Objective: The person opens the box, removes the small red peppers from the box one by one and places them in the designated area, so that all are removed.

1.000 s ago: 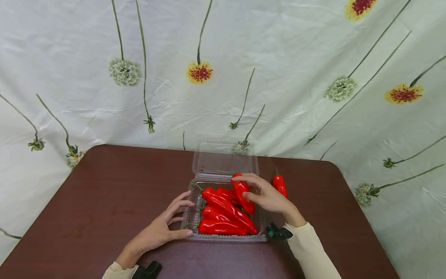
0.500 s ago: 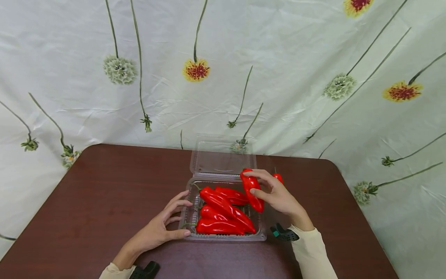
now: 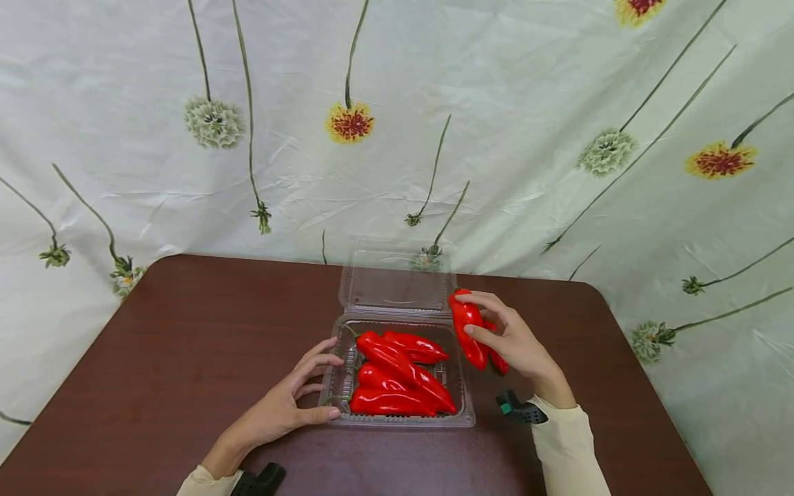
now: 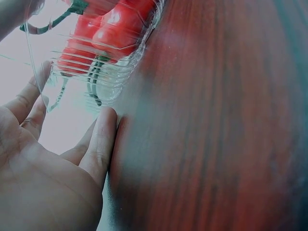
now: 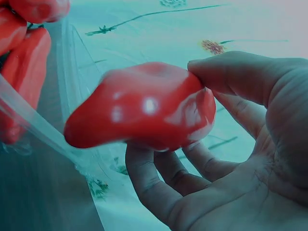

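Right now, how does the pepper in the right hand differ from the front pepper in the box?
The held pepper is gripped by the right hand; the front pepper lies in the clear box. In the head view, the held pepper runs mostly up and down, the front pepper sideways. Both are glossy and red.

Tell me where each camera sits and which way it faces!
Head: on the head, facing forward and down at the clear box; left hand, right hand and sleeves show.
Left wrist: on that wrist, facing the clear box and table; left hand shows.
Right wrist: on that wrist, facing the held pepper; right hand shows.
Head and right wrist share the held pepper and flowered cloth.
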### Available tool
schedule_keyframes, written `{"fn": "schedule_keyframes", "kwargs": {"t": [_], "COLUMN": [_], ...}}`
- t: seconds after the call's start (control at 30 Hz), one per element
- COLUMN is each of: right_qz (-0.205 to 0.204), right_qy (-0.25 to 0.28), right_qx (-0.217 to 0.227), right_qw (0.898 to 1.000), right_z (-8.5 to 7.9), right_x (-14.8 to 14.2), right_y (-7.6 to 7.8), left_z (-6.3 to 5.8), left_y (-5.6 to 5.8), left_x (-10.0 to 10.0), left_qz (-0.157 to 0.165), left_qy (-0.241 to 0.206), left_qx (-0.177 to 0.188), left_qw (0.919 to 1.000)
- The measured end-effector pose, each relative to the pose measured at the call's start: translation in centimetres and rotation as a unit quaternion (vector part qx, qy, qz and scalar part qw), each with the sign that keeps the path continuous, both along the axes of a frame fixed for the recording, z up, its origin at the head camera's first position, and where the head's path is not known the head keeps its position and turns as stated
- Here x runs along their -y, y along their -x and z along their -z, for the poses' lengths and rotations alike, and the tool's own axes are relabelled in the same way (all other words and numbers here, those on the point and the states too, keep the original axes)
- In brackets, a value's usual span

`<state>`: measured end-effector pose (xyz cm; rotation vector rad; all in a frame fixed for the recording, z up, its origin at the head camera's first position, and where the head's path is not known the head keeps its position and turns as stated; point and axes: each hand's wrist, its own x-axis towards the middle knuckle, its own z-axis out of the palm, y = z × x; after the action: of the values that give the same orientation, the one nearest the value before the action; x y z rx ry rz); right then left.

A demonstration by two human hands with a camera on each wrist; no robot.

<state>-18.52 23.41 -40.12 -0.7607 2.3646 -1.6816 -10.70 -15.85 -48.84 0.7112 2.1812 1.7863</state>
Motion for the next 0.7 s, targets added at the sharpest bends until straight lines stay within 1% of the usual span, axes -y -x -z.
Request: {"fn": "schedule_keyframes", "kwargs": {"t": [0.17, 0.5, 0.7], "right_qz": [0.024, 0.060, 0.087], "right_qy": [0.008, 0.025, 0.013], "right_qx": [0.009, 0.046, 0.051], "right_qw": [1.000, 0.997, 0.995], "right_z": [-0.1, 0.7, 1.4], "right_x": [-1.0, -3.8, -5.9], "right_y": [0.2, 0.9, 1.1], "left_z": [0.0, 0.1, 0.1], "left_y": [0.1, 0.1, 0.0], "left_x": [0.0, 0.0, 0.1], "left_qz": [0.001, 0.001, 0.001], "left_qy": [-0.001, 0.003, 0.001], "left_qx": [-0.004, 0.004, 0.002], "left_qw": [1.0000, 1.0000, 1.0000]}}
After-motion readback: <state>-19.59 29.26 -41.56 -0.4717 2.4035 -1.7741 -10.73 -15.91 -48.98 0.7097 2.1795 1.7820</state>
